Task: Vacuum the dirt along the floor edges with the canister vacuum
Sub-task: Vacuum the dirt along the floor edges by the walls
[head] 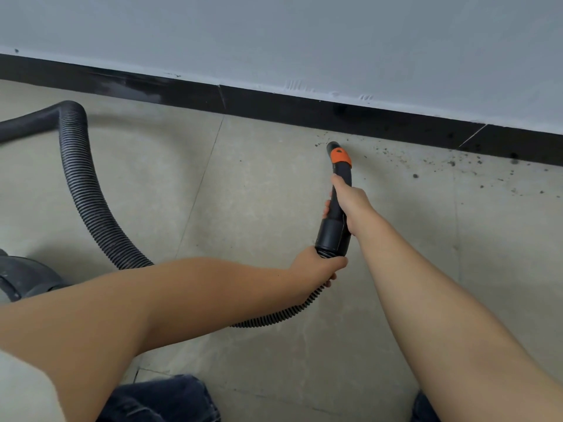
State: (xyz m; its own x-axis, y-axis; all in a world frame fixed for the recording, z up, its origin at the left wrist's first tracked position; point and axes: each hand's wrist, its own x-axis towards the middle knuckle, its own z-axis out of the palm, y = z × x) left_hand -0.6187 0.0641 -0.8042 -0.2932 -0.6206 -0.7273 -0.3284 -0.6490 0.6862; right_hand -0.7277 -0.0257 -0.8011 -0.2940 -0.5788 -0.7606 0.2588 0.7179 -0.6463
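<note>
Vacuum nozzle [334, 166], a curved tube of smooth black plastic with an orange collar just behind its mouth, points at the floor a little short of the black baseboard [304, 109]. I see its open tip close to the tile, though I cannot tell whether it touches. My right hand [350, 202] wraps around the tube below the collar, fingers curled fully about it. Behind that, the tube widens into a cylindrical black cuff, and my left hand [316, 264] grips the ribbed hose [85, 190] right where it enters the cuff.

From there the hose, dark and closely corrugated, dips under my left forearm, which hides part of it, then climbs in a tall loop away from the baseboard's right part and runs off the left edge. A rounded grey canister [21, 278] sits at the left edge, mostly cut off.

Dirt [451, 162], dark crumbs and specks, lies scattered along the foot of the baseboard to the right of the nozzle, with a few grains just left of the tip. The floor [259, 193] is pale, mottled tile with thin seams. Above the baseboard rises a matte grey wall [274, 35], scuffed white near its lower edge. Dark denim shows at the bottom edge.
</note>
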